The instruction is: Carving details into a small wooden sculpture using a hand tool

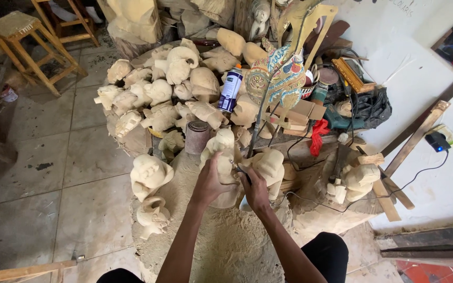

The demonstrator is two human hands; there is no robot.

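Note:
My left hand [209, 183] grips a pale unpainted wooden figure [220, 149] that stands upright on a sawdust-covered work surface [221, 241]. My right hand [254, 187] is closed around a small dark-tipped carving tool [239, 169], its tip against the figure's side. Another pale carving [269, 165] sits just right of my right hand.
Several unfinished pale wood carvings [163, 89] are heaped behind and to the left. A blue spray can [230, 88], a roll of sandpaper [197, 136], a painted flat puppet [281, 78], power tools [342, 118] and cables crowd the back right. Wooden stools [24, 42] stand at the far left.

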